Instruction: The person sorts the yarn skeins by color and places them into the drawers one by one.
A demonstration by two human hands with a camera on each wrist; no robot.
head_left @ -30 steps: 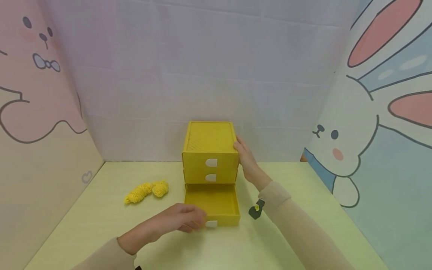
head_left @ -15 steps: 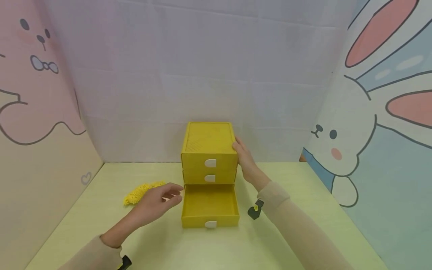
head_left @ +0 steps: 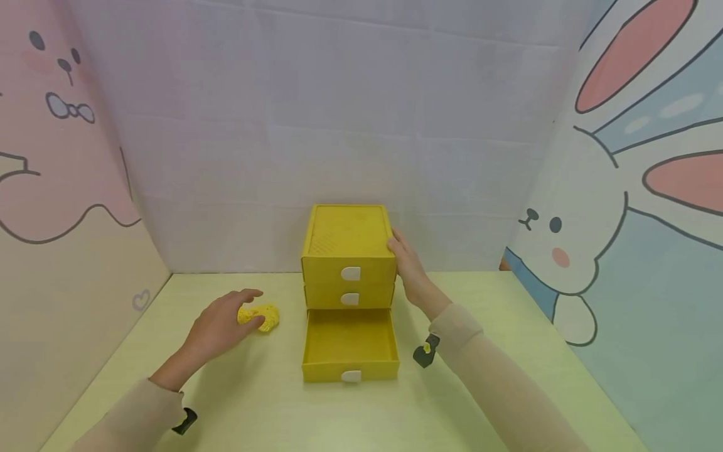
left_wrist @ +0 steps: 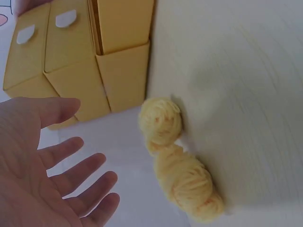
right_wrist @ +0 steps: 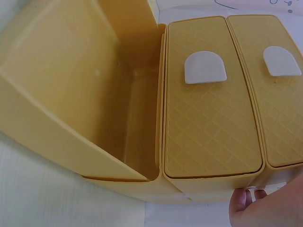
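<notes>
A yellow three-tier drawer box point(head_left: 349, 232) stands against the back wall. Its bottom drawer point(head_left: 319, 372) is pulled out and holds nothing; the upper two are closed. My right hand point(head_left: 412, 273) rests against the box's right side near the top front edge, its fingers point(right_wrist: 247, 201) partly hidden in the right wrist view. Left of the box lies a bundle of yellow yarn point(left_wrist: 184, 182), a longer twisted part joined to a rounder clump point(left_wrist: 161, 122). My left hand point(head_left: 217, 323) is over the yarn with fingers spread and nothing held, hiding the longer part from the head view.
The pale table point(head_left: 339, 420) extends in front of the box. A white cloth wall point(head_left: 361, 113) closes off the back. Side panels with a cartoon bear point(head_left: 68, 157) and a cartoon rabbit point(head_left: 587, 238) stand left and right. The drawers have white tab handles point(right_wrist: 205, 67).
My left hand has moved from the pulled-out drawer's front leftward to the yarn. My right hand stays at the box's side. The bottom drawer stays pulled out.
</notes>
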